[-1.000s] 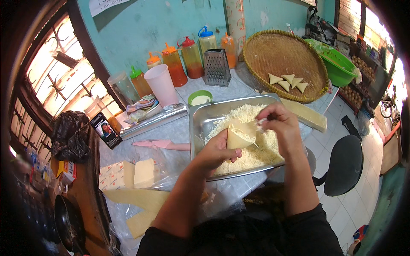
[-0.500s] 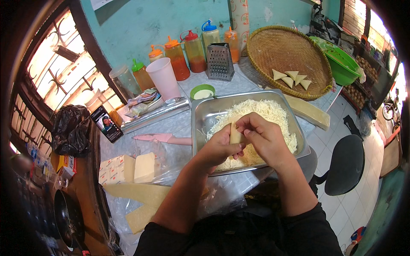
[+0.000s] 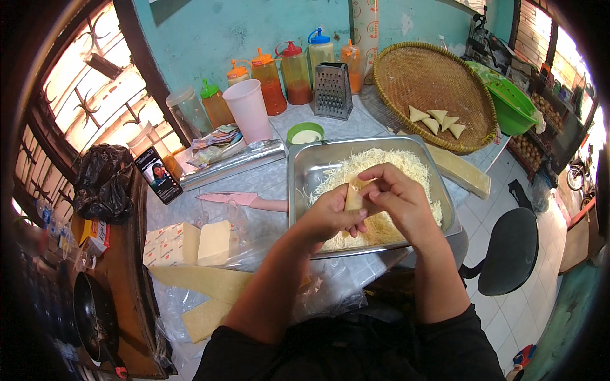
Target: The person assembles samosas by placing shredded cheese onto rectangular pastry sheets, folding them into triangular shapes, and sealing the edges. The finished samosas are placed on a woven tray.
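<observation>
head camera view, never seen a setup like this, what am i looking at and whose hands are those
There's no machine here: a person works bare-handed. A wide fisheye camera worn on their head looks down, so straight edges bend. The left hand holds a pale wrapper; the right hand has its fingers at the upper end, though whether they pinch it is unclear. Below is a metal tray of pale shreds. The table also holds a pink knife, a grater and, in a round woven tray, folded triangles.
</observation>
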### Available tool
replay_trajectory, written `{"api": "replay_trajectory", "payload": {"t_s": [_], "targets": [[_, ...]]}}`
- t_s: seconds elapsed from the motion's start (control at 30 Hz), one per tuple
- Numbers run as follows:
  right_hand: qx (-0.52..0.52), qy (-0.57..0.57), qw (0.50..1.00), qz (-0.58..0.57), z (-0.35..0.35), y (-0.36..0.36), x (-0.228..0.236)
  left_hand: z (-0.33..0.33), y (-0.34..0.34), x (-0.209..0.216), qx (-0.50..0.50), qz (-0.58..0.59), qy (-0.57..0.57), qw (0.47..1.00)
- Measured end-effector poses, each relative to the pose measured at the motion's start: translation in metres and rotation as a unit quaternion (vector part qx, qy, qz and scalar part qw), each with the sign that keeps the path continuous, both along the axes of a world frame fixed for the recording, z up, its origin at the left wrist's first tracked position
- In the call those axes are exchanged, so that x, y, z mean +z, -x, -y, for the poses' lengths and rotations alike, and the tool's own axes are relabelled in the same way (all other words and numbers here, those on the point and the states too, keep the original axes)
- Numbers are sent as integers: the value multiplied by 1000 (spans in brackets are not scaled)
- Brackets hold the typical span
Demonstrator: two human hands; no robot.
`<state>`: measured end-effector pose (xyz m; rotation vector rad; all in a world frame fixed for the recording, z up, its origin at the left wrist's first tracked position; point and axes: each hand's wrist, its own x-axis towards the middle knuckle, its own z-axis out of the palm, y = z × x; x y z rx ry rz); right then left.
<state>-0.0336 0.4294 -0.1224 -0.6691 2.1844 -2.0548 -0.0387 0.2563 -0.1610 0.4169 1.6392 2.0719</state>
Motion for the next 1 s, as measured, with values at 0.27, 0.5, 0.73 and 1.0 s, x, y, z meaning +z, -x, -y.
{"api": "replay_trajectory", "payload": {"t_s": [0.27, 0.5, 0.73, 1.0], "targets": [[32, 62, 996, 47, 0, 3, -2, 2, 3, -2, -10, 18, 3, 1000], [31, 78, 996, 24, -4, 2, 3, 1, -1, 5, 12, 34, -6, 999], [-38, -155, 987, 4, -30, 11, 8, -1, -5, 16, 179, 76, -189, 963], [285, 218, 921, 149, 5, -1, -33, 1, -23, 48, 81, 47, -220, 971]]}}
